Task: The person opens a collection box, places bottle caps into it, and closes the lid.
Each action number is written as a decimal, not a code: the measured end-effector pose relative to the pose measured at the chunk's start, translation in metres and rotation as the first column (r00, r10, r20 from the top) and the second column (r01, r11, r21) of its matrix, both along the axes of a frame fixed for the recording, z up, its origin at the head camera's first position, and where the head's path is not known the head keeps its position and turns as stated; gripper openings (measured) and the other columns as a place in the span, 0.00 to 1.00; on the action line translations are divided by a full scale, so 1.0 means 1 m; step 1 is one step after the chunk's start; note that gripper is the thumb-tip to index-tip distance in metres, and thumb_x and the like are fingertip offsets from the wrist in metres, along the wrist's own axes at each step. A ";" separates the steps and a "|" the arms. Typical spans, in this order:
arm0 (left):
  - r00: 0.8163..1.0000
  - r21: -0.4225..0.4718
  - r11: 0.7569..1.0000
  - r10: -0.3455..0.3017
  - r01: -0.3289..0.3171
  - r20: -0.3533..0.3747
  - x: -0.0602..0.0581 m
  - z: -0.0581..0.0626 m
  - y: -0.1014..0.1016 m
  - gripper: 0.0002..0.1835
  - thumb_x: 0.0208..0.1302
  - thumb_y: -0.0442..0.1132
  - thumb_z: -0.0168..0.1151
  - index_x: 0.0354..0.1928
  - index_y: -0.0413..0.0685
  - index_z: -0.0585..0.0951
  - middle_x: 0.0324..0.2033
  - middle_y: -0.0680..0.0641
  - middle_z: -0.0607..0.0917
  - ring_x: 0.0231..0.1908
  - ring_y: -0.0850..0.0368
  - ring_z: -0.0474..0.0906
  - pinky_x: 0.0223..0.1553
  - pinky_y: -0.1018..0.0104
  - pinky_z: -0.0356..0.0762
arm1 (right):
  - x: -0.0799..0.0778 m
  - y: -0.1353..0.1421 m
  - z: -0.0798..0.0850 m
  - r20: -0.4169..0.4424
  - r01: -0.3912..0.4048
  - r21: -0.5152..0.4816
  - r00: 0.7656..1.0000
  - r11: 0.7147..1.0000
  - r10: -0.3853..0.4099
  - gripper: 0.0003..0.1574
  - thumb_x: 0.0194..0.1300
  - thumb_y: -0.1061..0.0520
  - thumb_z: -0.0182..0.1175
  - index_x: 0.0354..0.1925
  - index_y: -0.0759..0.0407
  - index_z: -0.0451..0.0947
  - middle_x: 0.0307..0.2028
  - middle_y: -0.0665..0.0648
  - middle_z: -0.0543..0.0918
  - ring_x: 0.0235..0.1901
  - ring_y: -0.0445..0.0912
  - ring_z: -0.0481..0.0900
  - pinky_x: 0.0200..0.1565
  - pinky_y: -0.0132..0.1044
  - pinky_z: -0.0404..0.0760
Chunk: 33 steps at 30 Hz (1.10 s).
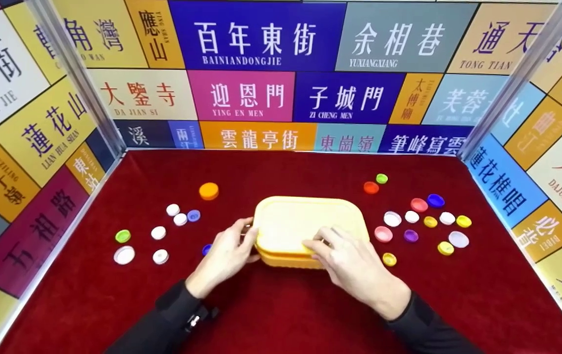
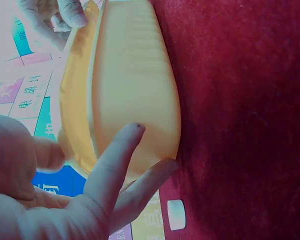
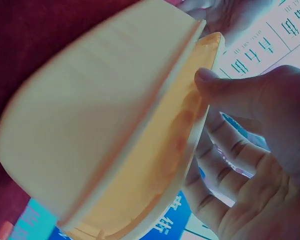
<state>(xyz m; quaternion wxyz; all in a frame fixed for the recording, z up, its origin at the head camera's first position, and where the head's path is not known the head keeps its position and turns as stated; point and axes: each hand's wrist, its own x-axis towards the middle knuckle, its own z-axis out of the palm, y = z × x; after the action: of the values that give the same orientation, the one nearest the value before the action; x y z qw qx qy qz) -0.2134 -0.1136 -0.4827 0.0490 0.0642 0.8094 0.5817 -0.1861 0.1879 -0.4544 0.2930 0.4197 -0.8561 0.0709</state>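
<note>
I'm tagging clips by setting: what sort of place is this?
Probably a small indoor booth set up for recording or demonstrations: metal posts stand at the back corners, colourful panels of Chinese place names wall it in, and a plain red surface fills the floor between.

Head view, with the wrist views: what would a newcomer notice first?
Probably the lidded yellow box at the centre of the dark red surface, with the left hand at its left end and the right hand at its front right. Next, small colourful caps scattered on both sides, and bright lettered panels behind.
</note>
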 end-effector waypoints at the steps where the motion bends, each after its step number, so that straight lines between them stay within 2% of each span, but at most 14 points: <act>1: 1.000 0.010 1.000 0.002 -0.002 0.007 0.000 0.001 0.000 0.27 0.94 0.44 0.56 0.83 0.38 0.76 0.69 0.33 0.88 0.56 0.43 0.97 0.46 0.57 1.00 | 0.000 0.000 0.001 -0.014 0.014 0.020 1.000 1.000 -0.014 0.24 0.68 0.64 0.82 0.60 0.52 0.91 0.46 0.53 0.86 0.44 0.50 0.84 0.42 0.42 0.91; 5: 1.000 0.013 1.000 0.003 -0.004 0.027 -0.003 0.004 -0.001 0.24 0.95 0.40 0.52 0.82 0.39 0.79 0.68 0.34 0.90 0.57 0.44 0.97 0.45 0.57 1.00 | 0.001 -0.002 0.004 -0.087 0.067 0.117 0.995 0.991 -0.057 0.31 0.65 0.70 0.76 0.65 0.55 0.89 0.50 0.56 0.86 0.47 0.53 0.84 0.48 0.44 0.92; 7: 0.999 0.001 1.000 -0.001 0.001 0.033 -0.004 0.006 -0.001 0.23 0.93 0.38 0.54 0.81 0.39 0.80 0.66 0.34 0.91 0.55 0.44 0.97 0.44 0.58 1.00 | 0.001 -0.003 0.006 -0.118 0.086 0.146 0.991 0.986 -0.069 0.33 0.64 0.71 0.75 0.66 0.56 0.89 0.51 0.57 0.85 0.48 0.54 0.83 0.48 0.44 0.92; 11: 0.999 -0.053 0.998 -0.020 0.021 0.026 -0.009 0.011 0.000 0.24 0.86 0.34 0.64 0.77 0.36 0.82 0.63 0.33 0.93 0.54 0.44 0.98 0.42 0.58 1.00 | 0.000 -0.004 0.013 -0.167 0.116 0.159 0.982 0.980 -0.089 0.28 0.67 0.69 0.76 0.64 0.57 0.88 0.51 0.58 0.85 0.48 0.56 0.84 0.47 0.44 0.91; 15: 0.999 -0.093 0.995 -0.023 0.025 0.024 -0.016 0.016 0.002 0.26 0.78 0.30 0.68 0.75 0.35 0.84 0.63 0.33 0.93 0.54 0.39 0.98 0.39 0.59 0.99 | -0.003 -0.007 0.024 -0.202 0.154 0.151 0.972 0.977 -0.122 0.18 0.74 0.66 0.74 0.59 0.57 0.87 0.50 0.58 0.85 0.46 0.55 0.85 0.42 0.43 0.91; 18: 0.999 -0.104 0.994 -0.017 0.021 0.039 -0.021 0.019 0.002 0.28 0.75 0.26 0.69 0.76 0.33 0.83 0.64 0.32 0.92 0.51 0.37 0.99 0.36 0.61 0.99 | -0.005 -0.007 0.029 -0.203 0.182 0.143 0.967 0.973 -0.151 0.12 0.78 0.65 0.71 0.56 0.56 0.87 0.49 0.57 0.86 0.44 0.54 0.85 0.38 0.42 0.92; 24: 0.999 -0.119 0.993 -0.011 0.016 0.044 -0.024 0.018 0.003 0.30 0.72 0.24 0.70 0.76 0.31 0.83 0.63 0.30 0.93 0.44 0.39 1.00 0.32 0.63 0.97 | -0.010 0.005 0.032 -0.209 0.210 0.096 0.960 0.973 -0.187 0.17 0.77 0.69 0.71 0.58 0.54 0.89 0.49 0.57 0.91 0.47 0.55 0.89 0.24 0.45 0.90; 27: 0.999 -0.108 0.994 -0.009 0.012 0.035 -0.024 0.016 0.003 0.30 0.73 0.25 0.72 0.76 0.31 0.83 0.62 0.30 0.93 0.40 0.42 1.00 0.31 0.63 0.97 | -0.018 0.013 0.033 -0.187 0.200 0.028 0.964 0.979 -0.191 0.18 0.75 0.72 0.70 0.57 0.56 0.88 0.48 0.58 0.91 0.47 0.56 0.89 0.21 0.45 0.89; 30: 0.999 -0.096 0.995 -0.014 0.017 0.032 -0.024 0.015 0.003 0.30 0.74 0.26 0.73 0.76 0.31 0.83 0.62 0.29 0.93 0.40 0.41 1.00 0.31 0.64 0.96 | -0.030 0.020 0.034 -0.109 0.183 -0.062 0.976 0.981 -0.189 0.18 0.74 0.71 0.73 0.58 0.58 0.87 0.48 0.58 0.90 0.46 0.56 0.89 0.25 0.45 0.93; 33: 0.999 -0.085 0.996 -0.018 0.021 0.030 -0.024 0.015 0.003 0.29 0.75 0.27 0.73 0.76 0.30 0.83 0.62 0.29 0.93 0.41 0.39 1.00 0.31 0.64 0.96 | -0.043 0.027 0.034 -0.016 0.180 -0.155 0.983 0.971 -0.185 0.16 0.77 0.68 0.73 0.59 0.58 0.88 0.47 0.58 0.89 0.46 0.55 0.90 0.33 0.48 0.97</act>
<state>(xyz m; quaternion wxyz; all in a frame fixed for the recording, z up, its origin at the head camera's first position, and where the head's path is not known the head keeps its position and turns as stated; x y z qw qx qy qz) -0.2378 -0.1104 -0.4680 0.0693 0.0614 0.8321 0.5468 -0.2287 0.2152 -0.4208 0.3428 0.3164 -0.8785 0.1028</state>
